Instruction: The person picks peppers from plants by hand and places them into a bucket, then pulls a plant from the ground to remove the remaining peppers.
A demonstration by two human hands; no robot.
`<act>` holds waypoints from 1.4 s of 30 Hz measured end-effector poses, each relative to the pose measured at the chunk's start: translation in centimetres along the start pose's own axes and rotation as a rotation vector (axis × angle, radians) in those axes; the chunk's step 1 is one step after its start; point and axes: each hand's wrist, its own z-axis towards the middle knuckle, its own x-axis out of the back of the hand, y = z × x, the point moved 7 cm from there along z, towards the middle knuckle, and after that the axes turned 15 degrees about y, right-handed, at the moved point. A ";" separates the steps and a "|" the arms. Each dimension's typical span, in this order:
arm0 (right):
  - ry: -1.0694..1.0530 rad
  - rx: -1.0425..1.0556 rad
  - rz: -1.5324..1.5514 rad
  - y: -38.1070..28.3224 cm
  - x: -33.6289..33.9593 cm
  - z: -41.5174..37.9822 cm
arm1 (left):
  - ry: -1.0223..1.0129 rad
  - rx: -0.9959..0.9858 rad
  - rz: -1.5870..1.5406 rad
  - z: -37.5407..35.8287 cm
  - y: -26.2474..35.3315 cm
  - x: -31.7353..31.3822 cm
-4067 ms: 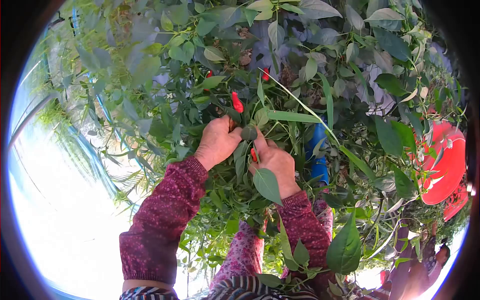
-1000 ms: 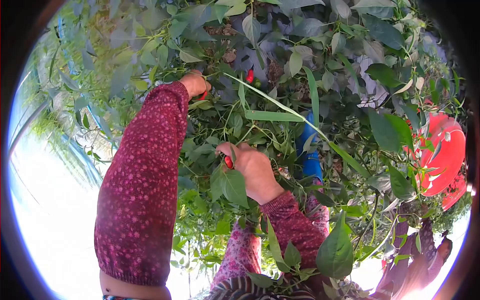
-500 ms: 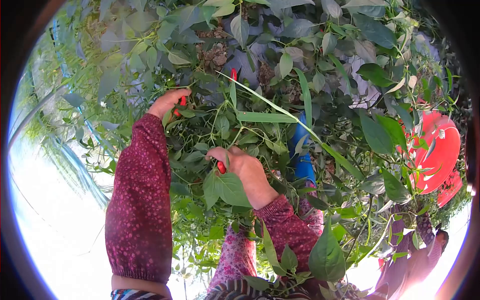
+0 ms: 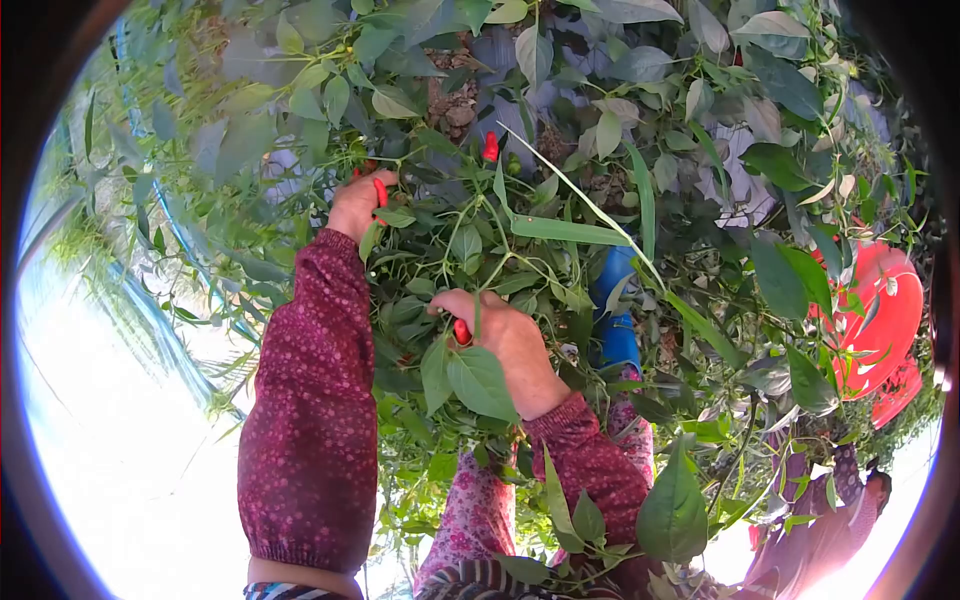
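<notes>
My left hand (image 4: 356, 205) is among the leaves at the upper left, its fingers closed around red peppers (image 4: 381, 192). Lower and nearer the centre, my right hand (image 4: 505, 345) has its fingers curled round a red pepper (image 4: 461, 332), partly under its thumb and fingers. Broad green leaves (image 4: 482, 382) hang just below that hand. Another red pepper (image 4: 490, 147) shows on the plant above and between the two hands. Both forearms wear dark red patterned sleeves.
A red container (image 4: 885, 315) stands at the right behind leaves. Below it another person's clothing (image 4: 825, 535) shows. A blue boot (image 4: 620, 340) is among the plants. A long grass blade (image 4: 600, 215) crosses the middle, and netting (image 4: 165, 335) runs down the left.
The whole view has shifted, so the plants and my arms appear farther right and slightly lower. My left hand has reached a little deeper into the leaves. My right hand keeps its grip.
</notes>
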 end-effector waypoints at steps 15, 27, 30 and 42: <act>0.025 -0.020 0.101 0.2 -0.3 -0.2 | -0.176 -0.265 0.172 -0.2 2.0 -0.7; 0.030 0.016 0.048 0.2 -0.2 -0.3 | 0.181 -0.059 0.025 -1.2 1.2 1.5; 0.001 -0.008 -0.014 0.2 -0.3 -0.3 | 0.322 -0.332 0.083 -3.4 2.3 0.3; 0.004 0.001 0.006 0.0 -0.5 -0.1 | 0.175 -0.316 0.082 -4.5 3.0 0.8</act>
